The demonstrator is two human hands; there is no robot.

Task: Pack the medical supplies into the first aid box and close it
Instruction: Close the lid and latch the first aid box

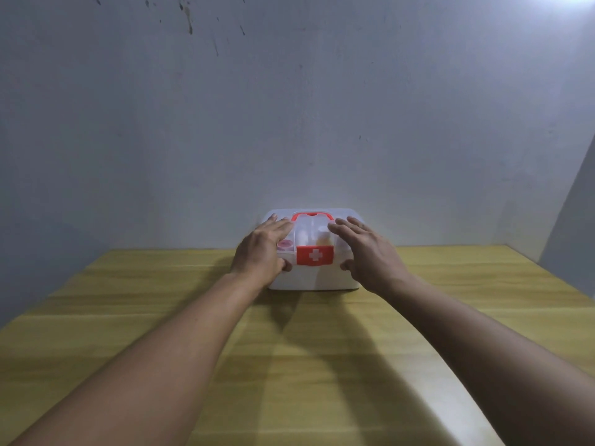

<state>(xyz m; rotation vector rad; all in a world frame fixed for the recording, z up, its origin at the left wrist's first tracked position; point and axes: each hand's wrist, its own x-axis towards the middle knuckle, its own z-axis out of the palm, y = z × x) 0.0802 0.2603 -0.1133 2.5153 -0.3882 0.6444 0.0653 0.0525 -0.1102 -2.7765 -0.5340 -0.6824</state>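
The white first aid box [317, 278] stands at the far middle of the wooden table, against the wall. Its translucent lid is down, and a red latch with a white cross [315, 255] sits on the front. A red handle [310, 215] lies on top. Supplies show faintly through the lid, among them a pinkish roll [285, 244]. My left hand [262, 249] rests flat on the lid's left side, thumb on the front wall. My right hand [365, 249] is spread over the right side, fingers apart, thumb near the front.
The yellow wooden table [289, 365] stretches from me to the grey wall [289, 107]. Its right edge runs close to a side wall [573, 226]. No loose supplies are in view on the tabletop.
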